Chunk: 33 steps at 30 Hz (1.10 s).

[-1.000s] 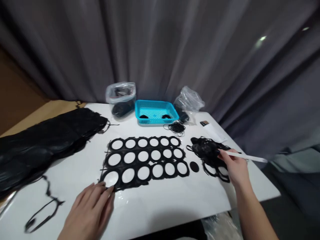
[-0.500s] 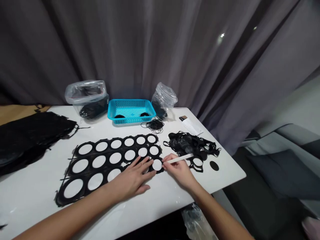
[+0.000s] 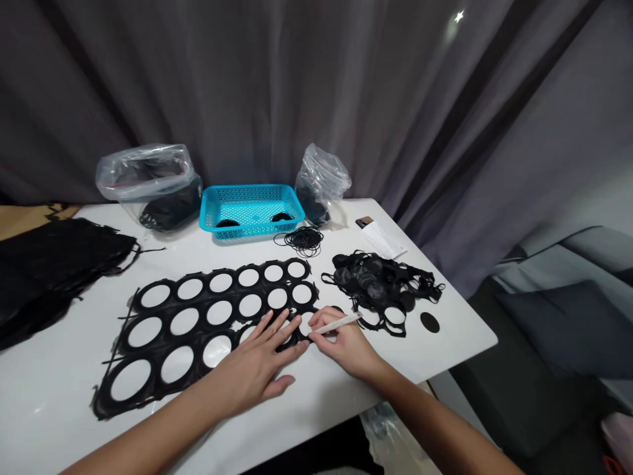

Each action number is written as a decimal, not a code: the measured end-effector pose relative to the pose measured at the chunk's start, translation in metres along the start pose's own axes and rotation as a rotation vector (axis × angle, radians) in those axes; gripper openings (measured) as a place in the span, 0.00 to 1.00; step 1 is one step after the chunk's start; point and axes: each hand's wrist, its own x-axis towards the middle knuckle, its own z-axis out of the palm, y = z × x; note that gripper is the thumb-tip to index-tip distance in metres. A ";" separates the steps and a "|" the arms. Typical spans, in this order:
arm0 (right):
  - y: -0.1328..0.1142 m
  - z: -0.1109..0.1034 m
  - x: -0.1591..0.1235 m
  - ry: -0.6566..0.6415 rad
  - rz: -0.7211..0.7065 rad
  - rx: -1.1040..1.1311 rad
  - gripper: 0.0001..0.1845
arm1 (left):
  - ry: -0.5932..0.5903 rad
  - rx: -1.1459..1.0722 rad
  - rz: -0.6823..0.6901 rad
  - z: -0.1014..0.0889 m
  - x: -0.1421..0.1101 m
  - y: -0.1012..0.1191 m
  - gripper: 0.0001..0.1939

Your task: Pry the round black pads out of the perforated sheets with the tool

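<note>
Head view: presses the left hand [image 3: 266, 359], with fingers spread and clasping nothing, on a flat black sheet pierced by rows of round openings [image 3: 203, 302], lying beneath and to the left of that hand. Pinches a slim white stick [image 3: 341, 322] in the right hand [image 3: 350, 344], just beside the left hand, at the nearest row's end opening. Just beyond the right hand, shows a tangled heap of black rings and discs [image 3: 368, 278]; well beyond the left, a blue perforated plastic basket [image 3: 260, 229].

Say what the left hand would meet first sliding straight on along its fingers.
Most likely the right hand, gripping the white stick, just beyond the left hand; the gap is unclear.
</note>
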 end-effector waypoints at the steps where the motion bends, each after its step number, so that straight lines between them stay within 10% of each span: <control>1: 0.000 0.000 0.000 0.001 -0.011 -0.016 0.09 | 0.000 0.001 -0.001 0.000 0.000 0.000 0.34; 10: 0.004 0.000 -0.011 -0.154 -0.448 -0.584 0.10 | -0.006 -0.035 0.001 0.003 0.000 -0.004 0.34; 17: 0.019 -0.061 0.049 0.339 -0.076 -0.663 0.09 | -0.005 -0.058 -0.014 0.000 -0.004 -0.001 0.35; 26: 0.002 -0.020 0.069 -0.106 0.018 -0.056 0.06 | 0.160 0.093 -0.161 0.004 0.021 -0.015 0.29; 33: 0.007 -0.030 0.076 0.098 0.044 -0.063 0.07 | 0.181 0.174 -0.164 0.018 0.019 -0.016 0.32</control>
